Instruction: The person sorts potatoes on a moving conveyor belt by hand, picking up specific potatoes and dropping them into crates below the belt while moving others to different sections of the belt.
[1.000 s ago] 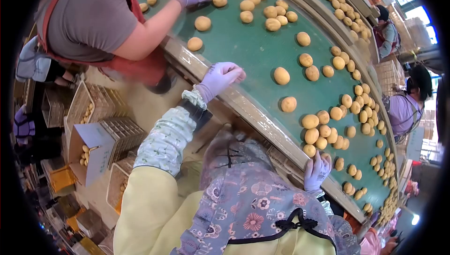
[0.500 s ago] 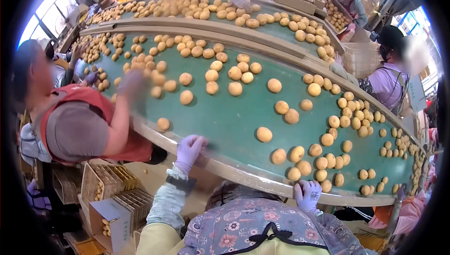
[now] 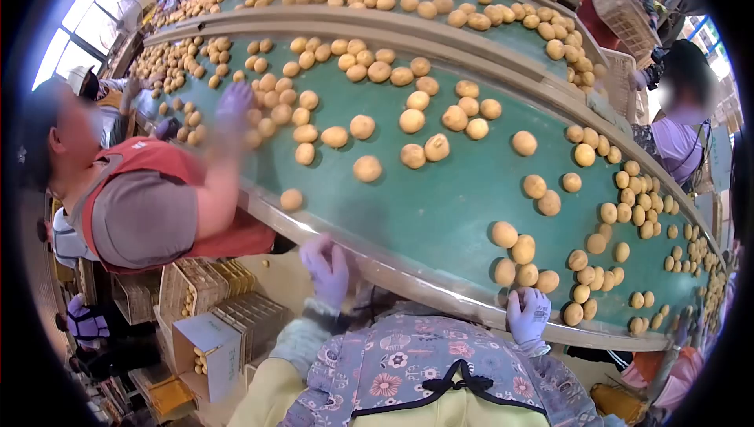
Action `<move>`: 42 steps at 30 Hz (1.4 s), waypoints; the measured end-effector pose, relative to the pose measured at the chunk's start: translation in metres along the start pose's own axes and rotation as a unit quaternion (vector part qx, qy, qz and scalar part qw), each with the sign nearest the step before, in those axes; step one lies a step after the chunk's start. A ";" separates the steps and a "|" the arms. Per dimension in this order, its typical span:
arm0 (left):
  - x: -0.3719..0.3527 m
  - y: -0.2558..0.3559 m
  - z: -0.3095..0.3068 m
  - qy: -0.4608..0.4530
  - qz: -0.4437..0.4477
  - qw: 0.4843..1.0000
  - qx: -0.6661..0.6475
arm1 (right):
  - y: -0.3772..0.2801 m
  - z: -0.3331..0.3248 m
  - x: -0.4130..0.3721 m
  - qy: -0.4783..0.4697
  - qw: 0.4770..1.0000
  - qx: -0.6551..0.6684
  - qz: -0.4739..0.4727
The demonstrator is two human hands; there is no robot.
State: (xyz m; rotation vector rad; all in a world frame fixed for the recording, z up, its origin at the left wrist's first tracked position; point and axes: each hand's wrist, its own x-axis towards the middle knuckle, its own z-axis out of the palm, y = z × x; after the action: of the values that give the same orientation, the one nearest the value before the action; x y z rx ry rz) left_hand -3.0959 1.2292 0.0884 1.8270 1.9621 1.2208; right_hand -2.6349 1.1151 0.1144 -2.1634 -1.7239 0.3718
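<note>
My left hand, in a pale purple glove, is blurred and hangs just below the near rim of the green conveyor belt, holding nothing I can see. My right hand, gloved the same, rests on the rim further right, fingers curled over the edge beside a small cluster of potatoes. Many loose potatoes ride on the belt beyond both hands.
A person in a red apron stands at my left, reaching a gloved hand among potatoes. Another person works at the far right. A second belt runs behind. Crates and a cardboard box of potatoes sit on the floor.
My left hand has slipped off the rim and dropped slightly below it. My right hand stays on the edge. Potatoes have drifted rightward and the view has tilted.
</note>
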 end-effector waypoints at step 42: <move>0.000 -0.257 -0.148 -0.605 -0.107 0.780 0.119 | -0.257 0.148 0.040 -0.031 0.971 0.007 -0.236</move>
State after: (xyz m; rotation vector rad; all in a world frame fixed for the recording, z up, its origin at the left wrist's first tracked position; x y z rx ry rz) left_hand -3.3795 1.1925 0.0115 1.6631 1.4175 -0.3496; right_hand -2.9136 1.2215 0.0903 -1.6672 -2.1835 0.3221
